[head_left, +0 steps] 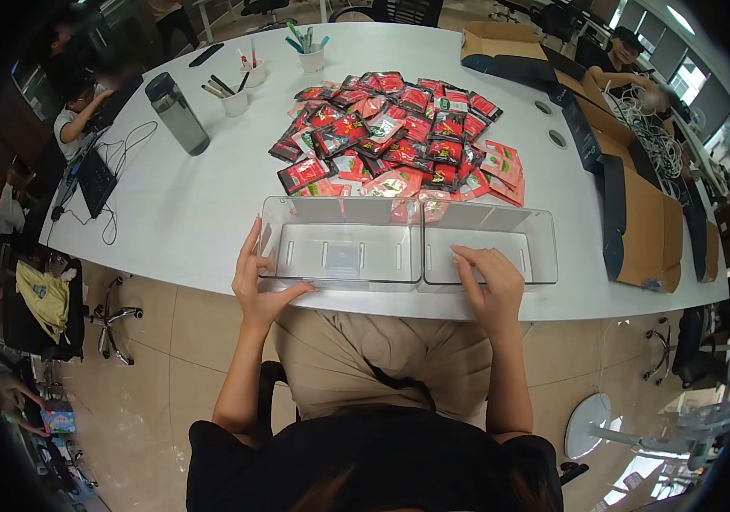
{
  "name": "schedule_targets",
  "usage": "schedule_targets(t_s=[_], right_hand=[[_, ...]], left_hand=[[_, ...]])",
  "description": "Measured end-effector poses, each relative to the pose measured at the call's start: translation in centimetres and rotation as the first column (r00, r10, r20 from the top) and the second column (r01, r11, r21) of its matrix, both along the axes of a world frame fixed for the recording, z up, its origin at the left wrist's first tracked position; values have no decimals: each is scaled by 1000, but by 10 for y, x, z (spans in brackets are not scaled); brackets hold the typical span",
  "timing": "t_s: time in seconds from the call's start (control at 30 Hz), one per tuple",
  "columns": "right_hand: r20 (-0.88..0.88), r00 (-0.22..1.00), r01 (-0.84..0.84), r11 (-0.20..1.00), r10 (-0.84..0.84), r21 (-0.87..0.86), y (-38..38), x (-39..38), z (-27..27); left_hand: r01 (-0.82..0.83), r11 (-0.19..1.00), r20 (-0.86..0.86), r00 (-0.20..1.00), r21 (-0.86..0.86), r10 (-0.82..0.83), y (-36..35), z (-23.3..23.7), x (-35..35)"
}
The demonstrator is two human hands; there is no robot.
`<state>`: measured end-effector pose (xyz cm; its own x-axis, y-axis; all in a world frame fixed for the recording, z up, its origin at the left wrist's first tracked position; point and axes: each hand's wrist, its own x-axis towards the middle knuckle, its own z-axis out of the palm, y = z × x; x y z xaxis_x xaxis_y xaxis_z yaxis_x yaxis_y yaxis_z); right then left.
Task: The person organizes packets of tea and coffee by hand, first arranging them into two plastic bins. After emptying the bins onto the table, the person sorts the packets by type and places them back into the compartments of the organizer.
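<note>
Two clear plastic bins stand side by side along the table's near edge. At the left bin (pixel 331 247), my left hand (pixel 256 282) grips the near left corner, thumb along the front and fingers at the side wall. My right hand (pixel 493 280) is over the right bin (pixel 536 243), its fingers extended and thumb tip close to them; nothing shows in it. Small slots and ridges mark the bin floors. Directly behind the bins lies a loose heap of red, black and pink sachets (pixel 399 136), many overlapping, which hides those beneath.
A grey bottle (pixel 179 115) stands at left, near a laptop (pixel 96 181) with cables. White cups (pixel 312 60) hold pens. Opened cardboard boxes (pixel 647 222) line the right side, with white cables (pixel 651 136) beyond. Other people sit at the far left and far right.
</note>
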<state>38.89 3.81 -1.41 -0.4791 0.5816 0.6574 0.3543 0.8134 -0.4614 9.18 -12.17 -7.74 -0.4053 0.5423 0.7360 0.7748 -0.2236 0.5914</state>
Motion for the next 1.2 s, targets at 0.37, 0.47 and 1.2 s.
schedule_targets(t_s=[0.37,0.47,1.2], right_hand=[[-22,999,20,990,-23,-138,99,35,75],[296,953,-19,987,66,-157,160,34,74],[416,906,133,984,-72,-120,231,66,11]], left_hand=[[62,997,152,987,-36,-56,-5,0,2],[106,994,273,957,-11,-99,-3,-1,0],[-21,993,334,941,-115,59,-3,-5,5]])
